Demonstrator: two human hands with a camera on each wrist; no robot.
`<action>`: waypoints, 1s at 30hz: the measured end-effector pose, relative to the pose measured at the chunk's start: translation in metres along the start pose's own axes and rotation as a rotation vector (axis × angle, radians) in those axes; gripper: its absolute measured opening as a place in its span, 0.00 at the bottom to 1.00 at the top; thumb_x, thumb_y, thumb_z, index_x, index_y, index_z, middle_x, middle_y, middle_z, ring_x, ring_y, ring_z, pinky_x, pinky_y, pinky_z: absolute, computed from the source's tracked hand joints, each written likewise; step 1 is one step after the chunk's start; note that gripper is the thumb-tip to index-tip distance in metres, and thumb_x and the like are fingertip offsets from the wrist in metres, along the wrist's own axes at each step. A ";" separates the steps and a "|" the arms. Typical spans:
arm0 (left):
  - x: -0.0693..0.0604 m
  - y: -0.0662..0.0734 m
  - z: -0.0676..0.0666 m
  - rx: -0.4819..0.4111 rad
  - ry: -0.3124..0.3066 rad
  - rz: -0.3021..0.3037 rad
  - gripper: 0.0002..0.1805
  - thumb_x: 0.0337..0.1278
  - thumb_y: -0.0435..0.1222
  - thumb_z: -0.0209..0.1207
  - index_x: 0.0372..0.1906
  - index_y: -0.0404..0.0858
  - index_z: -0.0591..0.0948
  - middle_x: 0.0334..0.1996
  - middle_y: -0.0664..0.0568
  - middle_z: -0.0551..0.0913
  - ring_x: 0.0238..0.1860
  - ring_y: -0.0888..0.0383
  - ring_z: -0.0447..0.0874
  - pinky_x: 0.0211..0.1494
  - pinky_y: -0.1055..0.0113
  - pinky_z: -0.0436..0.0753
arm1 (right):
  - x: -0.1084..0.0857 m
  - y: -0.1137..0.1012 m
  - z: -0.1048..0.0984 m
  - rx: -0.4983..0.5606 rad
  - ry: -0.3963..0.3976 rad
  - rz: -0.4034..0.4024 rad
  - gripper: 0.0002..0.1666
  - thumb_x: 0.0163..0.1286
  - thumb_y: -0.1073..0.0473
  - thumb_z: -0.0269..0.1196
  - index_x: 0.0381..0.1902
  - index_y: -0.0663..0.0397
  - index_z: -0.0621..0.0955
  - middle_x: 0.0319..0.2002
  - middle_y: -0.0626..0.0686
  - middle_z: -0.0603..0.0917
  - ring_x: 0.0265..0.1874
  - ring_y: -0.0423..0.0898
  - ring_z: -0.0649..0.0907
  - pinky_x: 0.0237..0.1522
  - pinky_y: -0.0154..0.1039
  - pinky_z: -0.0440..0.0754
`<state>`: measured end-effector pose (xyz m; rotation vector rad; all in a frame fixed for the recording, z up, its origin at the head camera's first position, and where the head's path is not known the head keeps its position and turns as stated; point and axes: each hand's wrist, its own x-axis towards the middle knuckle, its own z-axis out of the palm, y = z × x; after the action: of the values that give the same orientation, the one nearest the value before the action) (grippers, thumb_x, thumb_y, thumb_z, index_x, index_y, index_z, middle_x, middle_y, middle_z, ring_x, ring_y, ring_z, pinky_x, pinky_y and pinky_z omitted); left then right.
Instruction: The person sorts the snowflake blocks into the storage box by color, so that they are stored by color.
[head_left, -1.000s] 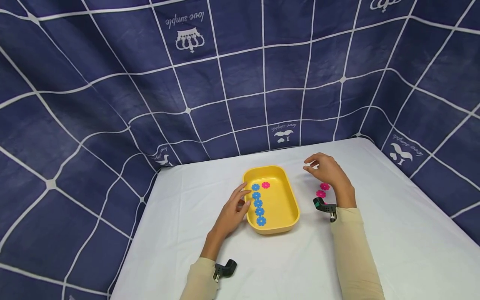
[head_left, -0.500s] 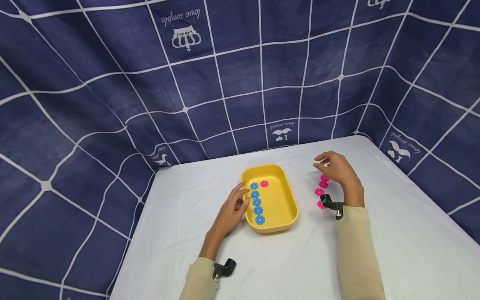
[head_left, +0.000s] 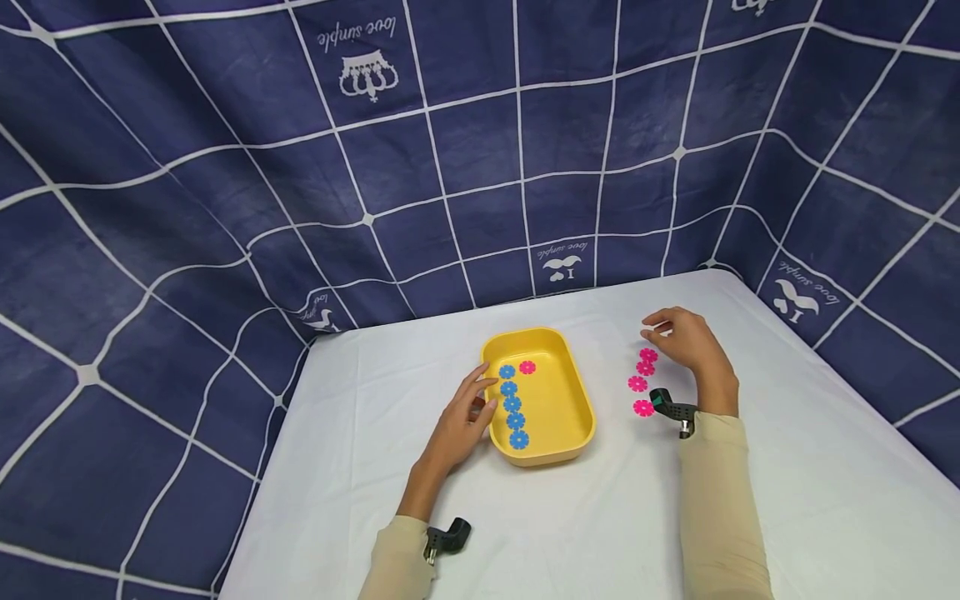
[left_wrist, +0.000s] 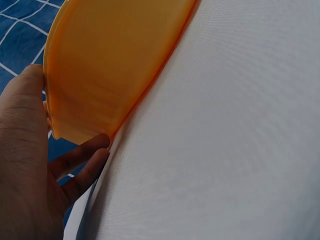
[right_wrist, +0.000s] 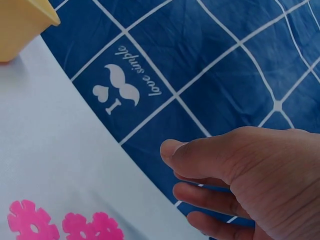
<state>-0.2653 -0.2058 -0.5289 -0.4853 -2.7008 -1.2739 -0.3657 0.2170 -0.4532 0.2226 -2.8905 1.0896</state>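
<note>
Yellow tray (head_left: 558,412) on white table (head_left: 592,533), left hand (head_left: 456,427) at its left rim, touching with relaxed fingers. Inside, along the left side, five blue flowers (head_left: 512,404) in a line; beside the farthest, a lone pink flower (head_left: 527,367). To the right, four pink flowers (head_left: 637,383). Just past these, right hand (head_left: 690,340) raised, grip loose, thumb apart from fingers. Behind, blue curtain (head_left: 480,133) with white lines.

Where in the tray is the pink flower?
In the head view, the pink flower lies near the far end of the tray, right of the farthest blue flower.
</note>
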 end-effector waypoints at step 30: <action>0.001 -0.001 0.002 0.006 0.020 0.027 0.24 0.84 0.47 0.55 0.76 0.50 0.75 0.84 0.67 0.59 0.54 0.59 0.85 0.56 0.61 0.89 | -0.002 0.036 0.019 -0.047 -0.134 0.131 0.25 0.74 0.62 0.65 0.66 0.67 0.82 0.62 0.74 0.80 0.64 0.70 0.76 0.69 0.70 0.73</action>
<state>-0.2665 -0.2047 -0.5304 -0.5045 -2.6720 -1.2561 -0.3689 0.2313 -0.4908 0.1098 -3.0855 1.0623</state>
